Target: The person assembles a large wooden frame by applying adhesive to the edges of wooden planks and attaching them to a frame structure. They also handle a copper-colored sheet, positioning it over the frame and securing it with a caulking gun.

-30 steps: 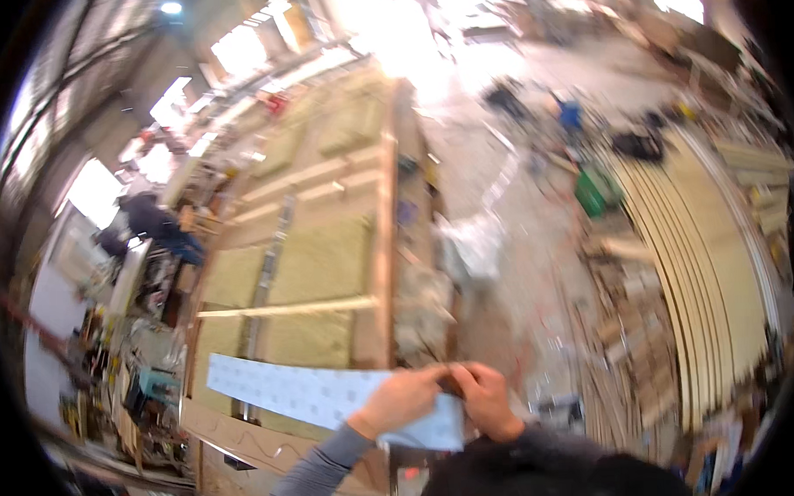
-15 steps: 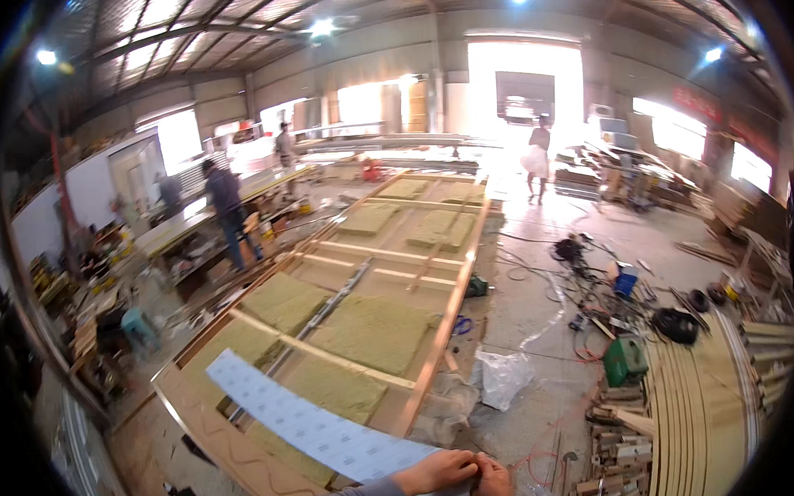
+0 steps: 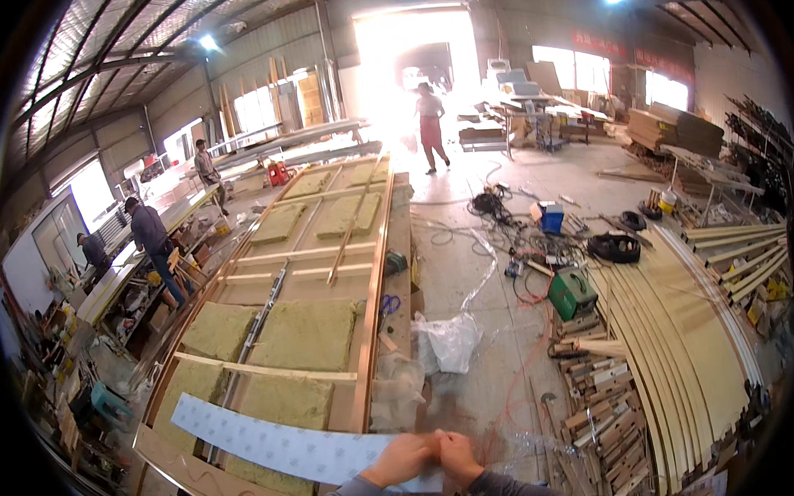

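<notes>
A long light-blue strip with a small repeated print (image 3: 272,439) lies across the near end of a wooden panel frame (image 3: 369,354). My left hand (image 3: 401,460) is closed over the strip's right end. Fingertip to fingertip with it, my right hand (image 3: 459,459) is closed in a pinch at the same end; what it pinches is hidden. Under and beyond the strip, yellowish insulation slabs (image 3: 300,336) fill the frame's bays between wooden crossbars (image 3: 261,365). A grey metal bar (image 3: 258,327) runs lengthwise between the slabs.
Right of the frame are a clear plastic bag (image 3: 453,342), a green metal case (image 3: 573,293), long cream panels (image 3: 671,326) and wood offcuts (image 3: 595,416). Hoses and cables (image 3: 492,201) lie on the floor. Several people work at left; another person (image 3: 430,129) stands near the bright doorway.
The view has swung to the right, so the scene sits further left. Both hands stay together at the strip's end, and more of the right forearm shows.
</notes>
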Demonstrator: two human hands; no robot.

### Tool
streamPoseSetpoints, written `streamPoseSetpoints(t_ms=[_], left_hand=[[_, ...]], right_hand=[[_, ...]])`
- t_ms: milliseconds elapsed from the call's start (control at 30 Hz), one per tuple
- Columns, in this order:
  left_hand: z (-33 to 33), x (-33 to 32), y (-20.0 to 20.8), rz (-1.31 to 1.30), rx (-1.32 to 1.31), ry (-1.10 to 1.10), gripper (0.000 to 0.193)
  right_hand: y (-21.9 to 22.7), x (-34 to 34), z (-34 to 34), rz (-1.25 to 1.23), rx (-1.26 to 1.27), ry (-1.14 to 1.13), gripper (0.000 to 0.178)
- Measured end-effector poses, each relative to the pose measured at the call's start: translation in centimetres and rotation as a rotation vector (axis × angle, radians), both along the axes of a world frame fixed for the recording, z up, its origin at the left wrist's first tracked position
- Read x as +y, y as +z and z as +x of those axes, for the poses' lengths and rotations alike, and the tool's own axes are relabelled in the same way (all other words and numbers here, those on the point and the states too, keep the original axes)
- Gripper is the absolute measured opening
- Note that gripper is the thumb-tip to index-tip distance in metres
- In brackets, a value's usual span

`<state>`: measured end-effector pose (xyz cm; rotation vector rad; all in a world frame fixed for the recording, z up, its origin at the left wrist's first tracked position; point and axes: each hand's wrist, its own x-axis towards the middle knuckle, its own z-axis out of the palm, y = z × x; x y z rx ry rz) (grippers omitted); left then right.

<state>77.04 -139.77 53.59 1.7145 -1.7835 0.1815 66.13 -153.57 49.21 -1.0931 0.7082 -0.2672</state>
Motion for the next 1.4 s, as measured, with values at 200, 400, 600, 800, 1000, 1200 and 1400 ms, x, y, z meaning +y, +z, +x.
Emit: streamPoseSetpoints(t_ms=[200,400,600,800,1000,1200,1400], left_hand=[[1.7,1.5,-1.4,0.09,0.109,0.001,0.009],[1.5,5.0,2.5,0.121,0.218,0.075,0.009],[-0.4,12.7,3.7,0.337,0.092,0.485,0.031],[-0.8,8.4,5.1,0.352,-0.136,0.376,0.072],[-2.6,1.0,3.4,0.361,-0.159,0.105,0.06],[-0.9,1.1,1.8,0.291,-0.02,-0.099,0.032],[-1.1,0.1,1.2,0.162,0.056,-0.076,0.016]], right_hand=[[-10.2,-3.4,3.2,-0.344,0.006,-0.105,0.037],[-8.0,-0.4,5.1,0.201,-0.193,-0.111,0.033],[-6.0,-7.0,6.4,-0.18,-0.101,-0.172,0.045],[-4.5,-7.1,5.7,-0.19,-0.105,-0.195,0.041],[-2.2,-4.8,2.8,-0.097,-0.127,-0.213,0.039],[-2.8,-4.2,2.5,-0.301,-0.08,-0.23,0.041],[-6.0,-4.8,2.8,-0.127,-0.109,-0.176,0.036]])
